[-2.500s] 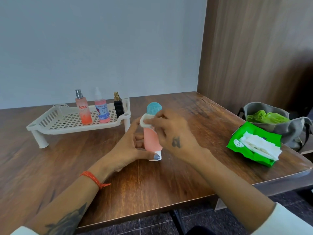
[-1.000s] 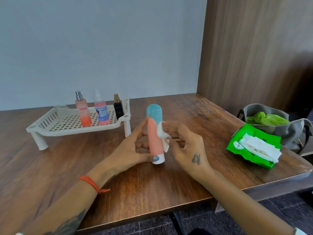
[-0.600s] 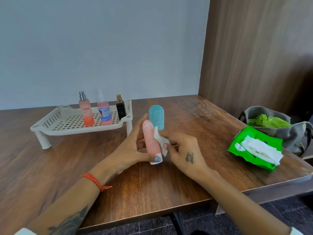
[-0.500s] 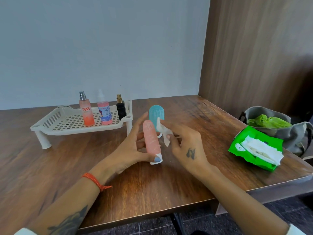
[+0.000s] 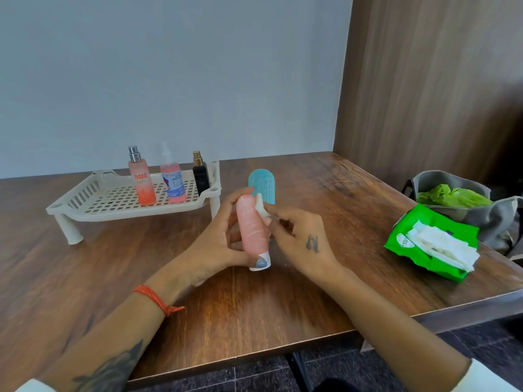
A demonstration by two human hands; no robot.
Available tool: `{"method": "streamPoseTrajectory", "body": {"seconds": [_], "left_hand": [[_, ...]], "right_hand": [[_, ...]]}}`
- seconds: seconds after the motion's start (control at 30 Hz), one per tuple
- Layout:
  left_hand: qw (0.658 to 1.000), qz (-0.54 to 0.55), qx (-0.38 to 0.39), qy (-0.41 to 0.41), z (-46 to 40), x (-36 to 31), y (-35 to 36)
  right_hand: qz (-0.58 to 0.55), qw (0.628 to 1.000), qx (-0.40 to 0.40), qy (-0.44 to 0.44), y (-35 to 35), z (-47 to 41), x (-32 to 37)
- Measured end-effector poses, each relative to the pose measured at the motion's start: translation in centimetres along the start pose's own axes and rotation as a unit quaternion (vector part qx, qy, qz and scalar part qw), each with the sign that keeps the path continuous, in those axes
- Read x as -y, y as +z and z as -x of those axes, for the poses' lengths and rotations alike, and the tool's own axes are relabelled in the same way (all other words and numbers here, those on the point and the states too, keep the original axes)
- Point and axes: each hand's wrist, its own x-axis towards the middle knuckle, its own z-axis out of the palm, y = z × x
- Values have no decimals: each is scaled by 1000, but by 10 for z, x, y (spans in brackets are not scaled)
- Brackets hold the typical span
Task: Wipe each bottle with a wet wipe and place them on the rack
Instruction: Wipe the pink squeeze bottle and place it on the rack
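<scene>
My left hand grips a pink bottle with a white base, tilted slightly left on the table. My right hand pinches a small white wet wipe against the bottle's upper right side. Just behind them a light blue bottle stands upright on the table. The white perforated rack sits at the back left. On it stand an orange spray bottle, a pink bottle with a blue label, and a small black bottle.
A green pack of wet wipes lies open at the right of the wooden table. Behind it sits a grey bag holding something green. A wood-panelled wall closes the right side; the table's front edge is near me.
The pink bottle, first seen under the blue one, now tilts apart from it. My right hand has carried the wipe from the cap down the side and back up the pink bottle.
</scene>
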Motion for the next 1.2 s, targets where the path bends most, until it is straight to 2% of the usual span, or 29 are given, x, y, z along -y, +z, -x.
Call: {"method": "streamPoseTrajectory", "body": {"seconds": [0.07,0.13,0.17,0.23,0.3,0.47,0.6,0.67,0.73,0.8,0.9,0.97,1.1,1.2], "left_hand": [[1000,-2,1,-4,0,0,0],[1000,1,3,-6,0,1,-1],[1000,6,2,-5,0,2,0],[1000,12,-3,1,0,1,0],[1000,5,-5,5,1,1,1],[1000,-4,1,-5,0,2,-1],[1000,-24,8,-12,1,0,0],[999,-30,7,-16,1,0,0],[999,-25,10,-17,1,-1,0],[1000,-9,2,-18,1,-1,0],[1000,4,0,-14,3,0,1],[1000,-5,7,-2,4,0,2],[999,-28,2,-19,3,-4,0],[999,-41,7,-29,3,-5,-1]], "right_hand": [[-7,999,-29,30,-2,-1,0],[-20,995,-91,-35,-3,0,4],[-17,992,-99,-80,-3,2,7],[20,986,-68,-153,3,5,9],[48,981,-44,-184,8,5,8],[0,990,-59,-127,5,0,7],[-34,999,-37,15,0,-3,6],[-37,997,-43,51,-1,-3,4],[3,994,-107,-2,-2,-2,5],[52,983,-137,-114,-1,2,6],[102,965,-64,-233,6,5,7],[121,964,-33,-233,10,6,8],[88,981,-65,-162,8,5,7],[49,991,-60,-113,3,4,5]]}}
